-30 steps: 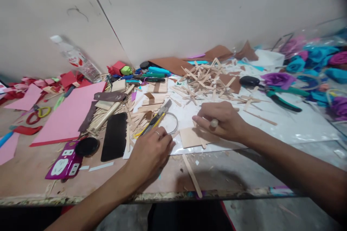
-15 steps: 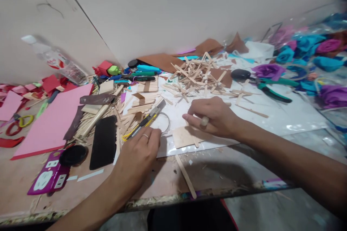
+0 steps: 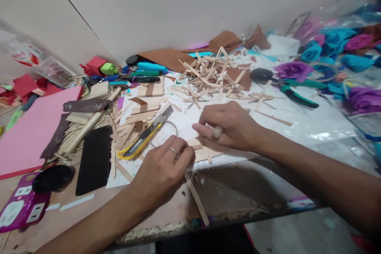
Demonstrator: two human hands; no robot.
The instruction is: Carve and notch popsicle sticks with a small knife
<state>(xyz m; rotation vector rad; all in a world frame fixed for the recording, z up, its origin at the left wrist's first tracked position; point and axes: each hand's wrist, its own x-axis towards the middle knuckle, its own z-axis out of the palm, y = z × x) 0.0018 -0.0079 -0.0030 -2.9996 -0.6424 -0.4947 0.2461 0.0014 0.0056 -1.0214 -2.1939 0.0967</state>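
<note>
My left hand rests on the table with its fingers curled, the fingertips touching the left edge of a flat panel of glued wooden sticks. My right hand lies over the same panel, fingers pressed down on it, with a short wooden stub sticking out between the fingers. A yellow and black utility knife lies just left of the hands, next to a thin wire ring.
A heap of loose wooden sticks sits behind the hands. Green-handled pliers and paper flowers lie at the right. A black phone, pink paper and a purple power strip are at the left. A single stick overhangs the table's front edge.
My left hand has moved right and closed its fingers against the panel's left edge. The right hand has stayed on the panel. The camera has turned to the right.
</note>
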